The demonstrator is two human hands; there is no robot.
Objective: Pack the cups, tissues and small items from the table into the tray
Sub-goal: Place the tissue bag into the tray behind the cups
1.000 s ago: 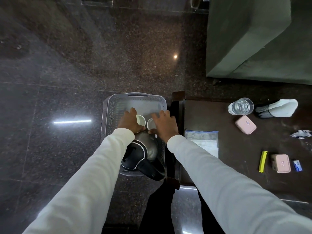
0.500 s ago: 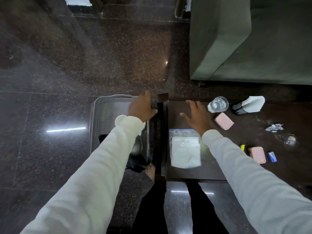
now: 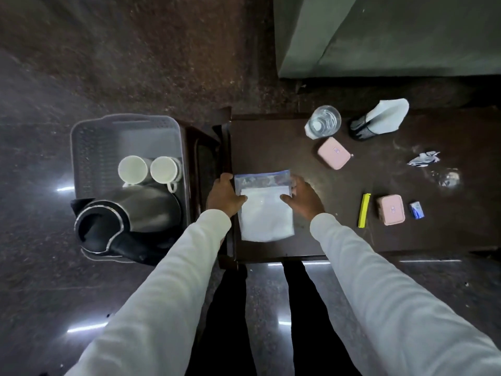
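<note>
A clear zip bag of white tissues (image 3: 267, 218) lies flat on the dark table (image 3: 271, 147) near its left end. My left hand (image 3: 223, 195) grips the bag's left edge and my right hand (image 3: 306, 198) grips its right edge, with both thumbs on top. The grey perforated tray (image 3: 81, 137) stands to the left of the table. It holds two white cups (image 3: 132, 169) (image 3: 164, 169) side by side and a black and steel kettle (image 3: 146, 210).
On the table lie a glass of water (image 3: 324, 122), a black mesh holder with white napkins (image 3: 379, 119), two pink boxes (image 3: 334, 153) (image 3: 390, 213), a yellow stick (image 3: 364, 210), a small blue packet (image 3: 416, 210) and a crumpled wrapper (image 3: 423, 158). A grey-green sofa (image 3: 393, 36) stands behind.
Both hands let go of the two cups in the tray and moved right to the table. They have closed on the two sides of the tissue bag.
</note>
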